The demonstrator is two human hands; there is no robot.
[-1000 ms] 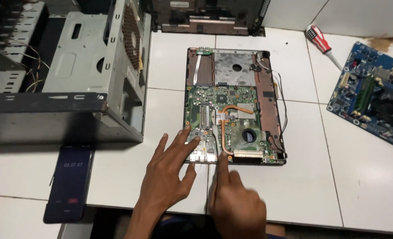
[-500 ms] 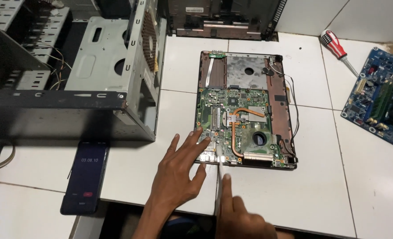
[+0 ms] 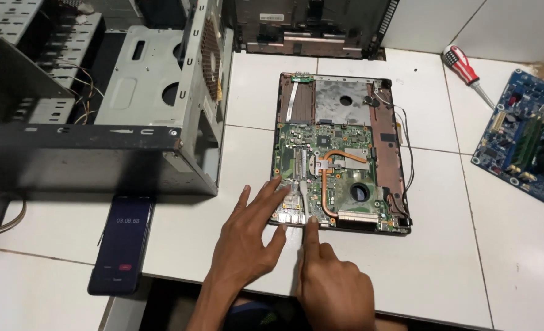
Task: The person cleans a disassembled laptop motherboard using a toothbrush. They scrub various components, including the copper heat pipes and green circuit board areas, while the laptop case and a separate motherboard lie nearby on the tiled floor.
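An opened laptop base (image 3: pixel 390 132) lies on the white tiled table, its green motherboard (image 3: pixel 302 138) and copper heat pipe (image 3: pixel 325 187) exposed. My left hand (image 3: pixel 247 242) is spread flat, its fingertips touching the board's near-left corner. Just to its right, my right hand (image 3: pixel 333 279) is curled with the index finger stretched forward along a thin white tool (image 3: pixel 304 201), whose tip rests on the board near the heat pipe.
An open grey desktop case (image 3: pixel 143 92) fills the left side. A dark phone (image 3: pixel 122 244) lies at the near-left edge. A red-handled screwdriver (image 3: pixel 462 66) and a blue motherboard (image 3: pixel 526 138) are at the right. Another dark laptop shell (image 3: pixel 309 27) stands at the back.
The view has shifted a little. Both hands stay at the board's near-left corner, and the right hand has edged forward again after dipping back.
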